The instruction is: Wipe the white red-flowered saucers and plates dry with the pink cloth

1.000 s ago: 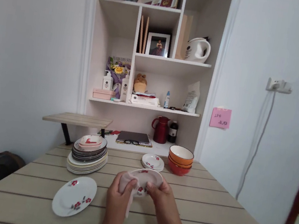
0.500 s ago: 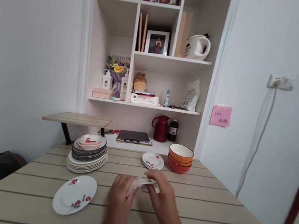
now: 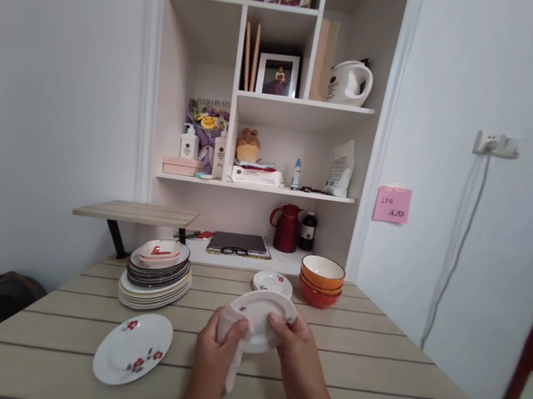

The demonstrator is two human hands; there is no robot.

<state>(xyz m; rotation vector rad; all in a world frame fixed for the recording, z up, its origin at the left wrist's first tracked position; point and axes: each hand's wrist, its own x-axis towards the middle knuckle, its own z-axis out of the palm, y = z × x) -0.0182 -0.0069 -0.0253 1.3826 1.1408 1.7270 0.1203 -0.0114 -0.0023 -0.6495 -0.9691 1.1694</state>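
Observation:
A small white plate [image 3: 261,323] with a floral rim is held up between my hands, its face tilted toward me. My right hand [image 3: 295,352] grips its right edge, thumb on the face and fingers behind. At the left edge, my left hand [image 3: 221,347] is closed on a pale pink cloth [image 3: 240,330], which is folded over the plate's rim and hangs below the thumb. Just behind the held plate lies a short stack of small floral plates [image 3: 273,283]. A larger floral plate [image 3: 133,348] rests on the table, left of my left hand.
A tall stack of plates [image 3: 156,280], topped by a small patterned dish [image 3: 160,251], stands at the left. Orange and red bowls [image 3: 321,281] are nested at the back right. Behind the wooden table [image 3: 392,395] are a laptop [image 3: 238,243] and a red jug [image 3: 287,228].
The small plate, edge-on before, is now turned with its face toward me. My right hand has shifted to its right rim, and the cloth now hangs down from my left hand.

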